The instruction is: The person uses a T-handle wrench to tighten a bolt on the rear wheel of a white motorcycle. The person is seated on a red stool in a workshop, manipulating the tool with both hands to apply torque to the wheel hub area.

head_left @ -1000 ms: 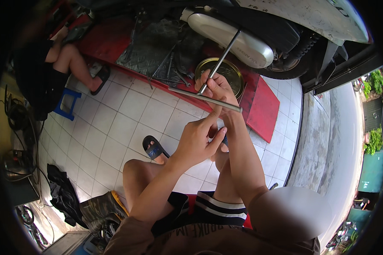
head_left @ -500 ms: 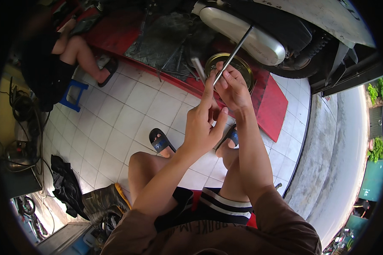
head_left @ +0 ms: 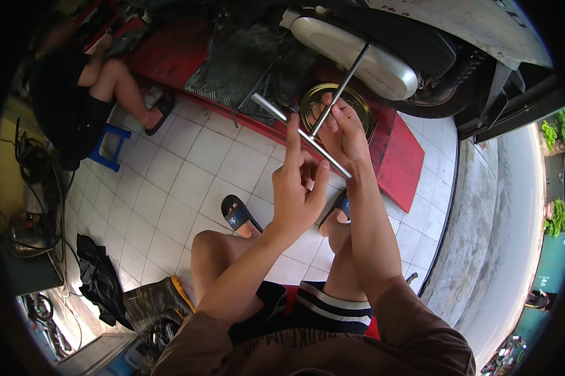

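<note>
A T-handle wrench (head_left: 323,151) of shiny metal is held in front of me, its long shaft pointing up and away to the right. My right hand (head_left: 345,133) has its fingers closed round the shaft, not far from the crossbar. At the crossbar is my left hand (head_left: 295,191), index finger straight along it and thumb near its lower end, the other fingers curled. Beyond the right hand lies a round gold-rimmed tray (head_left: 312,93), partly hidden by that hand. The shaft's far tip overlaps the silver side cover (head_left: 351,56) of a scooter in view.
A low red platform (head_left: 400,169) carries the tray and a dark tread plate (head_left: 223,75) with tools. At the far left a person (head_left: 63,88) sits by a blue stool (head_left: 111,145). Black cloth (head_left: 97,276) lies on the tiles at left. A road (head_left: 502,207) runs along the right.
The wrench has turned so that its crossbar now shows slanting across my left fingers. My left hand has shifted slightly left; the right hand keeps its hold on the shaft.
</note>
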### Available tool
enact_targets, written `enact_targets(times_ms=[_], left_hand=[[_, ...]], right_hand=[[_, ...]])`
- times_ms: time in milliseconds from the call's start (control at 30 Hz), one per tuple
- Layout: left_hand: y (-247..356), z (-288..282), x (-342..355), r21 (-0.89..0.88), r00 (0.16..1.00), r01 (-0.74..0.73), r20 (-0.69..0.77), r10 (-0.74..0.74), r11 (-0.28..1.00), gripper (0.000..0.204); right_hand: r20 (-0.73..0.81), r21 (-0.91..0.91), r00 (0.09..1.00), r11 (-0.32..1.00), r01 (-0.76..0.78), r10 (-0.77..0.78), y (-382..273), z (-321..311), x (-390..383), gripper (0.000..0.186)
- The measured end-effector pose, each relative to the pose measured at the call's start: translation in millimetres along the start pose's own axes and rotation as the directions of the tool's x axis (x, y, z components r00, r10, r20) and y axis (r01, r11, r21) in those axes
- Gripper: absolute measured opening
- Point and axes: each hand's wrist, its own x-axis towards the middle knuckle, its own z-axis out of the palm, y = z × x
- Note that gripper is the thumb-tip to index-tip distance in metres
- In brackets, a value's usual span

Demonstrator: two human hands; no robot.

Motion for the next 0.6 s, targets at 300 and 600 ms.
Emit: enact_targets(times_ms=[300,600], left_hand=[[21,4,-7,-0.060,0.990,0.043,0.136,-0.035,0.997,0.062],[14,-6,-7,-0.042,0.959,-0.027,0.281,0.038,0.999,0.061]], right_hand=[[-0.031,0.003,0.999,1.000,0.018,-0.018,-1,-4,0,0.017],[-0.011,0.007,0.999,0.999,0.050,-0.050,-5,1,2,0.018]])
